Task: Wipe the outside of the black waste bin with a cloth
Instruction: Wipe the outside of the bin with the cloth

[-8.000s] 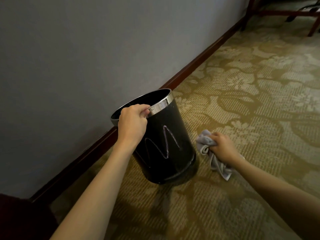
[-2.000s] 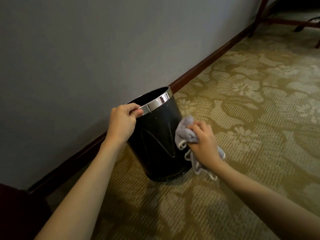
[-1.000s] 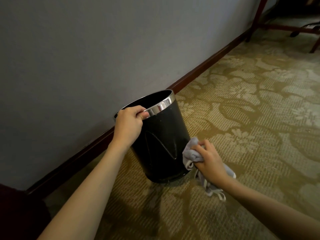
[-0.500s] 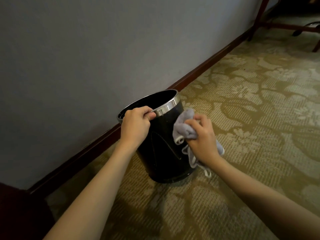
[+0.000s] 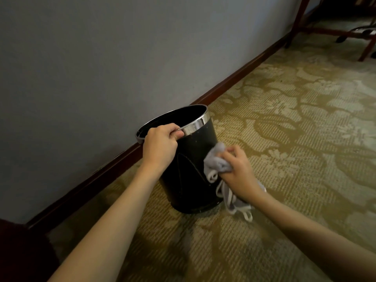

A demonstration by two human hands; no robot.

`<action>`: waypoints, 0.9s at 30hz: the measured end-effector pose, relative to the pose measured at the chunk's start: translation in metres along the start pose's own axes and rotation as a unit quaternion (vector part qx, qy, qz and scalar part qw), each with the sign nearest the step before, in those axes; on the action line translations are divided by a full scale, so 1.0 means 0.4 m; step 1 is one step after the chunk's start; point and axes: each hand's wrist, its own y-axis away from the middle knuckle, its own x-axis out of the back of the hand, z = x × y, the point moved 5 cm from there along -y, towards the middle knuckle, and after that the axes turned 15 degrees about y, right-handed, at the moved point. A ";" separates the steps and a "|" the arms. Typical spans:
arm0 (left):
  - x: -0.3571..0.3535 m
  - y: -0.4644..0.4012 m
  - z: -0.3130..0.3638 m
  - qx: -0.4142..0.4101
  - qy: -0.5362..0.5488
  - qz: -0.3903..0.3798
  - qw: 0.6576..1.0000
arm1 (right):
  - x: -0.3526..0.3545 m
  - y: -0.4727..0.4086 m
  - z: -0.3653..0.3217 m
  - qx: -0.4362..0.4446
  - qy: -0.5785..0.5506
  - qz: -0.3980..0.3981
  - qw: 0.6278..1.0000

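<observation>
Your right hand [image 5: 240, 176] has slid the grey cloth [image 5: 216, 162] down the black waste bin [image 5: 191, 171] from up near the shiny rim [image 5: 195, 125] to the middle of its side. That grip is curled tight round the bunched cloth, and loose ends hang below your wrist. Your left hand [image 5: 160, 146] holds the rim, fingers hooked inside. You have the bin on the patterned carpet [image 5: 284, 139], tipped a little, close to the wall [image 5: 101, 58] and its dark baseboard [image 5: 234, 78].

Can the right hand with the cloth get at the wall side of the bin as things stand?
Probably not: the bin stands close to the wall, and the right hand presses the cloth on the room side.
</observation>
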 end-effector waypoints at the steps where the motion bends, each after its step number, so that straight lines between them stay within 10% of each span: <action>1: -0.002 0.001 0.005 -0.002 -0.002 0.003 1.000 | 0.020 -0.036 -0.015 -0.003 -0.009 0.029 1.000; 8: 0.019 -0.010 -0.012 0.010 -0.006 0.018 1.000 | 0.024 -0.108 -0.071 -0.004 0.021 0.127 0.992; 20: 0.039 -0.024 -0.041 0.018 0.014 -0.004 1.000 | -0.132 0.171 0.034 0.073 0.145 -0.126 0.979; 27: 0.006 -0.034 -0.009 0.002 -0.023 0.011 1.000 | -0.036 0.014 0.002 0.017 0.046 -0.033 0.998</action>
